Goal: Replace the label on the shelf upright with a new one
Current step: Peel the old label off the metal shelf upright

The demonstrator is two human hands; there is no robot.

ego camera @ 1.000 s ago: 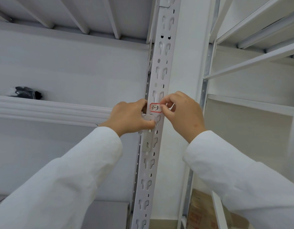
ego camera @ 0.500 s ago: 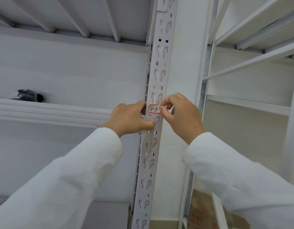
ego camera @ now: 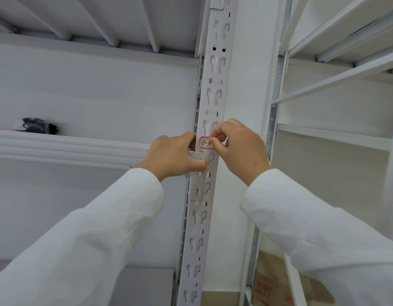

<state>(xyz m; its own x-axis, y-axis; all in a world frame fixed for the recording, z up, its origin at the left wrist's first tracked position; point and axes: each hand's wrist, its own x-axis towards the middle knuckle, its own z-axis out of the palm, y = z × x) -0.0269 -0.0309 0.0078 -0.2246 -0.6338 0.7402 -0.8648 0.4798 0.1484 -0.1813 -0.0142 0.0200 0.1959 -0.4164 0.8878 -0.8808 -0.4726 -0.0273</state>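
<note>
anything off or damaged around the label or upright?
Nothing stands out. The label sits flat and roughly level on the upright; the right hand pinches its right edge, hiding part of the writing. The left hand grips the upright beside it. No damage visible.

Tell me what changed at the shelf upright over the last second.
The right hand slid its fingertips leftward over the label, so they now cover the end of its writing, which showed whole before. Nothing was taken hold of or let go. The left hand still grips the shelf upright beside the label, and the label stays where it was.
</note>
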